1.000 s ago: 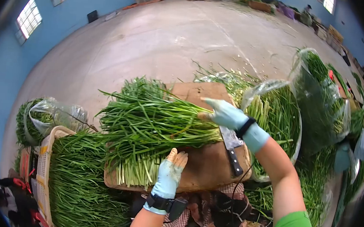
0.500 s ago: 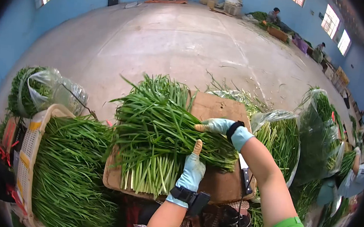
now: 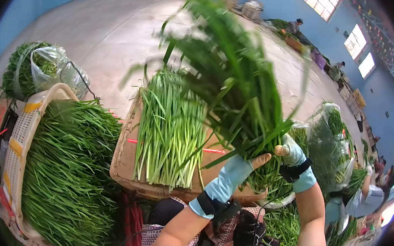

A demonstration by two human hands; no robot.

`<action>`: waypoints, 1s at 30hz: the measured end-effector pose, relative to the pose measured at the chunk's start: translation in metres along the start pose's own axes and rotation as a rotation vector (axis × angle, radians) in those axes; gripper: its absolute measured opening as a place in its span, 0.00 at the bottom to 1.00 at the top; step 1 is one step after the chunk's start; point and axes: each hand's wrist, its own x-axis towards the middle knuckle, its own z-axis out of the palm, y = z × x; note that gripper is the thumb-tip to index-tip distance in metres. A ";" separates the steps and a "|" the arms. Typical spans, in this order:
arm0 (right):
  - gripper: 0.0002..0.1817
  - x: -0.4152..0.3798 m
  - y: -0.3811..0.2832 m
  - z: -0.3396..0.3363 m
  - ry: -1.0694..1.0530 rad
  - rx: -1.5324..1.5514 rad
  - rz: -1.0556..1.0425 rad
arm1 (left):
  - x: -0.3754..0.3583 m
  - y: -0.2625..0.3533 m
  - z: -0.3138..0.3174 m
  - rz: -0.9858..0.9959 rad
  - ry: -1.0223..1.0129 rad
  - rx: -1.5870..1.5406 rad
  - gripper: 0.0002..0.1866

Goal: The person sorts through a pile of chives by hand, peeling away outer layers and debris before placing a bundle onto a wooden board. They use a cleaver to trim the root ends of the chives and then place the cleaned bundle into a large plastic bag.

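Green bunch (image 3: 251, 95) now raised between left hand (image 3: 235, 174) and right hand (image 3: 293, 152).

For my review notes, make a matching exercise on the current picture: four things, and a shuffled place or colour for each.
1. Raised bunch
2. Pale-stemmed greens
3. Basket
4. Right wristband

A. Black
B. Left of the board
C. Held up in the left hand and right hand
D. Lying flat on the board

Pairs: 1-C, 2-D, 3-B, 4-A
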 end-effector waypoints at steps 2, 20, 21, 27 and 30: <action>0.46 -0.018 -0.001 -0.001 0.067 -0.024 -0.044 | 0.000 0.017 0.004 0.078 -0.185 0.143 0.21; 0.33 -0.029 -0.046 -0.013 0.102 -0.311 -0.329 | 0.050 0.099 0.042 0.232 -0.465 0.397 0.27; 0.32 -0.031 -0.053 -0.006 0.207 -0.348 -0.410 | 0.053 0.102 0.046 0.267 -0.461 0.382 0.26; 0.18 -0.032 -0.078 -0.002 0.264 -0.460 -0.576 | 0.043 0.154 0.090 0.199 -0.478 0.425 0.21; 0.14 -0.025 -0.089 -0.007 0.431 -0.908 -0.499 | 0.048 0.159 0.116 0.141 -0.383 0.486 0.17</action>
